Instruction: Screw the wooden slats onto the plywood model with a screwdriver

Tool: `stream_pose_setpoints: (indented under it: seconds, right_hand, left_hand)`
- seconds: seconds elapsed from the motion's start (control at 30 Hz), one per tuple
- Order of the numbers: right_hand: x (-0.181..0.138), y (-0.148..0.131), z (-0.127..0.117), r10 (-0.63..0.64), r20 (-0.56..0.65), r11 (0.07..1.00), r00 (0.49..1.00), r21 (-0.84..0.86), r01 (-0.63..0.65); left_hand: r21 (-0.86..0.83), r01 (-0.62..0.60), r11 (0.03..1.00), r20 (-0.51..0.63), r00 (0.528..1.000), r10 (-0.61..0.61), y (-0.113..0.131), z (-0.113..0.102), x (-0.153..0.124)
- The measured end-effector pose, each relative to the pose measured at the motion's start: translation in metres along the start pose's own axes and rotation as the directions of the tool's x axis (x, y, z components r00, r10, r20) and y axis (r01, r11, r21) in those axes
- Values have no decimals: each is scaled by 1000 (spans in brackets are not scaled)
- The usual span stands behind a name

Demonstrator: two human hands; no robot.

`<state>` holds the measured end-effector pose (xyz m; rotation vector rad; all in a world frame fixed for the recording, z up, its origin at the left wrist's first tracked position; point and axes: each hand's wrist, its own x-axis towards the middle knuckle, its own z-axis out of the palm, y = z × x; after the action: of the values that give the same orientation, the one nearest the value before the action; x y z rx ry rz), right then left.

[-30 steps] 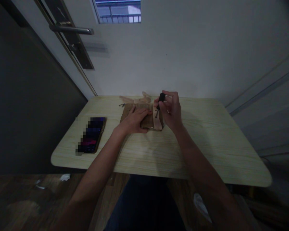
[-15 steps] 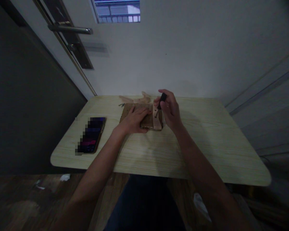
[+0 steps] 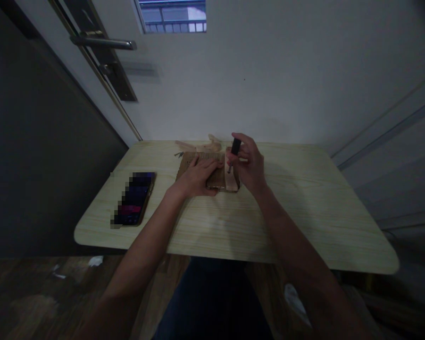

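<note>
A brown wooden board (image 3: 217,178) lies at the far middle of the pale wooden table (image 3: 304,212). A light wooden strip (image 3: 230,182) rests across its right end. My left hand (image 3: 198,175) lies flat on the board, fingers stretched out. My right hand (image 3: 249,165) is closed round a small screwdriver with a black handle (image 3: 235,146), held nearly upright, its tip down on the light strip.
A phone (image 3: 135,198) lies on the table's left part. Several small dark screws (image 3: 179,154) and light wooden pieces (image 3: 207,145) sit behind the board near the wall. A door with a metal handle (image 3: 102,43) stands at the left.
My right hand has turned the screwdriver handle slightly and leaned it a little to the left. My left hand and the board have stayed put.
</note>
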<state>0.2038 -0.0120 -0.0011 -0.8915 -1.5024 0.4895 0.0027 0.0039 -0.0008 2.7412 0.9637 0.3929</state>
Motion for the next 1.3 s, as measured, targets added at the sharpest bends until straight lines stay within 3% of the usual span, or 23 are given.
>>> stream_pose_setpoints:
  seconds: [0.27, 0.53, 0.7, 1.0, 1.3]
  right_hand:
    - [-1, -6, -5, -60, 111, 997, 992, 59, 53]
    - [3, -2, -6, -55, 84, 994, 995, 95, 47]
    - [2, -5, -2, -8, 59, 999, 998, 51, 5]
    - [2, -3, 0, -36, -29, 998, 999, -46, 35]
    - [1, -14, -5, -64, 114, 997, 991, 42, 59]
  left_hand:
    - [-7, 10, 1000, 17, 1000, -10, 1, -1, 1]
    - [-9, 3, 1000, -2, 1000, -3, 0, 1, 0]
    - [-4, 11, 1000, 9, 1000, -11, 2, -1, 1]
    - [-5, 17, 1000, 4, 1000, -17, 2, -1, 0]
    - [-6, 26, 1000, 22, 999, -26, 4, -3, 1]
